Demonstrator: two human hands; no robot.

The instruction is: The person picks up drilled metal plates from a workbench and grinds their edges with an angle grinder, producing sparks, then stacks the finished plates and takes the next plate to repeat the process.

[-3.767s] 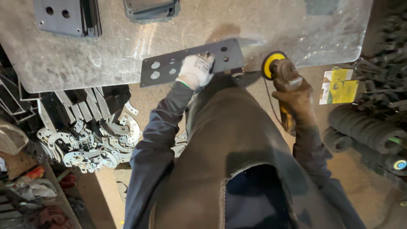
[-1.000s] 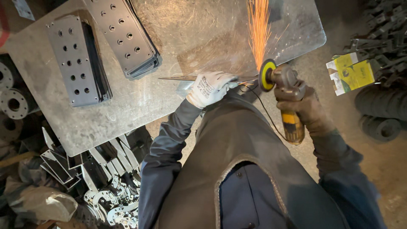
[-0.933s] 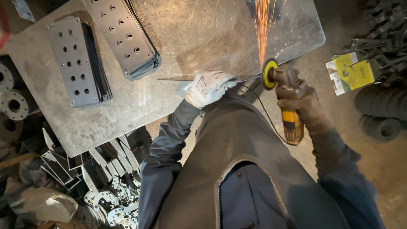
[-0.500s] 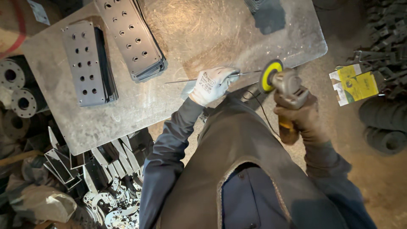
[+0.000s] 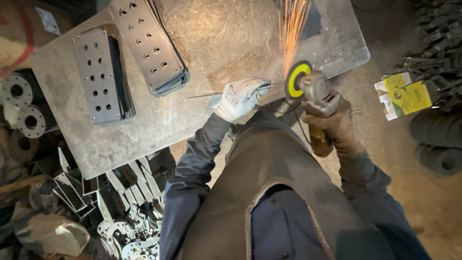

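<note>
My left hand [image 5: 239,98], in a white work glove, grips a thin metal plate [image 5: 204,95] held on edge on the steel table [image 5: 159,130]. My right hand [image 5: 337,126], in a dark glove, holds an angle grinder [image 5: 312,94] with a yellow-green disc [image 5: 297,79]. The disc touches the plate's right end, and orange sparks [image 5: 291,26] fly up across the table. Most of the plate is seen only as a thin line.
Two stacks of drilled steel plates [image 5: 100,74] [image 5: 149,43] lie on the table's left half. Loose cut metal parts [image 5: 120,212] and round flanges [image 5: 21,103] crowd the floor at left. A yellow box [image 5: 404,96] lies on the floor at right beside dark cylinders [image 5: 435,139].
The plate lay flat under my left hand at first and now stands on edge. Sparks stopped half a second ago as the disc came off, and they fly again now.
</note>
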